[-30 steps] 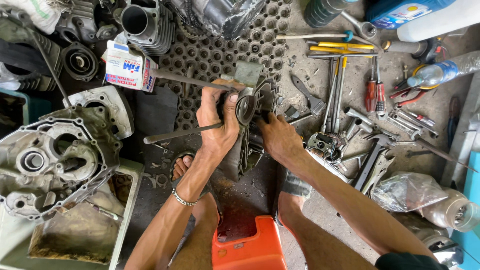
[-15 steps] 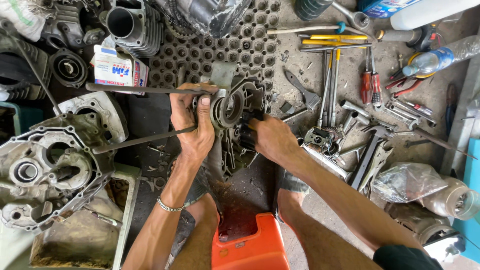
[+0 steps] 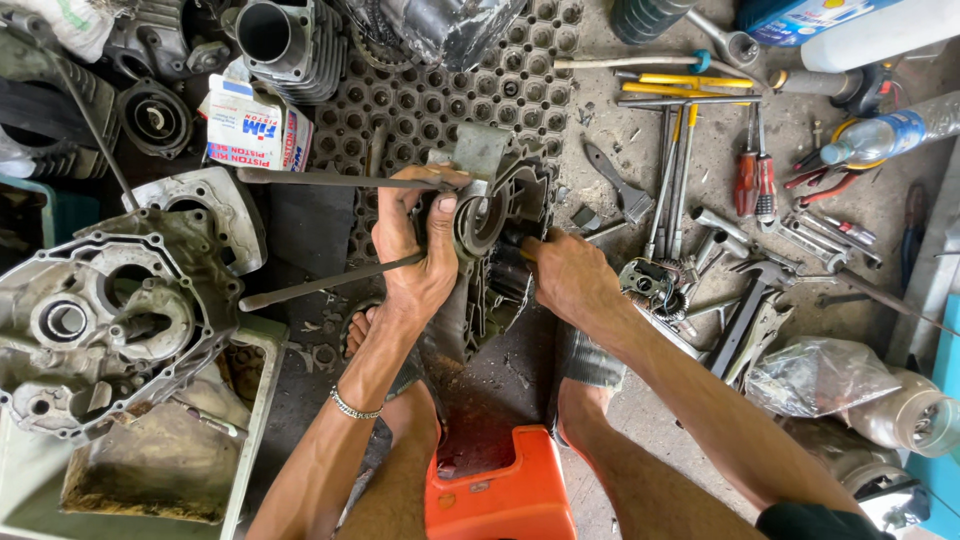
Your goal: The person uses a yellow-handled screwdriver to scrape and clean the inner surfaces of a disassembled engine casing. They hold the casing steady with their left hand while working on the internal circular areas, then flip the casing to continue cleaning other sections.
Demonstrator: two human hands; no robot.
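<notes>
- Grimy cast-metal engine cover (image 3: 505, 230) is what both hands are on, stood up on edge on the black rubber mat (image 3: 420, 110), just in front of the orange stool (image 3: 500, 495).
- Left hand (image 3: 415, 245) is clamped over the near side of the cover, thumb pressed against the round bearing bit in its middle. Looks like it's pinning two long metal rods (image 3: 330, 178) too, both sticking out left of the cover.
- Right hand (image 3: 565, 275) is closed up tight against the cover's right edge. Can't tell if there's a small tool in that fist; the fingers hide it.
- Compared with a second ago, the cover has turned: it was nearly edge-on to the camera, now the recessed inner face shows more. Left hand has shifted from the top edge down onto the centre.
- My read: he's rotated it to get at the inside, so whatever he's working loose sits in that middle bore.
- Left of the cover sits a big silver crankcase half (image 3: 110, 310); right of it, screwdrivers (image 3: 755, 185) and spanners (image 3: 800, 240) are scattered on the concrete.
</notes>
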